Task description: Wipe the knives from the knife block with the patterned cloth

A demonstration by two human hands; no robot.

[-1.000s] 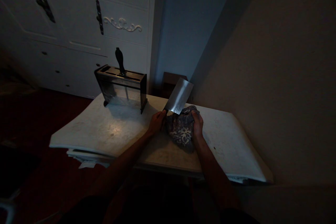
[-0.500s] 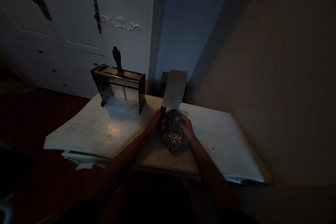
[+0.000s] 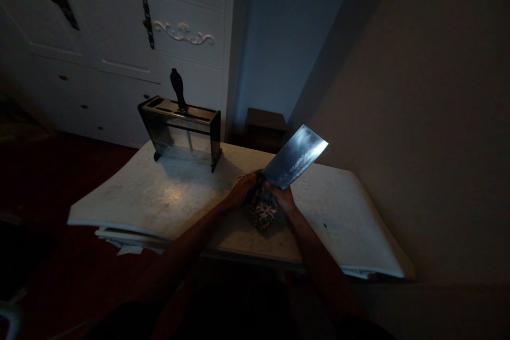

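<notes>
My left hand (image 3: 243, 188) is closed around the dark handle of a cleaver (image 3: 297, 156). The broad shiny blade slants up to the right above the table. My right hand (image 3: 281, 196) grips a dark patterned cloth (image 3: 263, 215) close to the base of the blade, thumb on top. The cloth hangs below both hands, and part of it is hidden behind them. Whether the right fingers press on the blade itself is hard to make out in the dim light.
A knife block (image 3: 181, 135) with one black-handled knife in it stands at the back left of the white-covered table (image 3: 326, 202). Behind are a white cabinet (image 3: 107, 37) and a small brown box-like piece (image 3: 265, 125). A wall (image 3: 418, 117) rises on the right.
The cleaver has tilted to the right, from nearly upright to slanting, and its blade now catches the light. My left hand has turned with it; the cloth has shifted around the handle area.
</notes>
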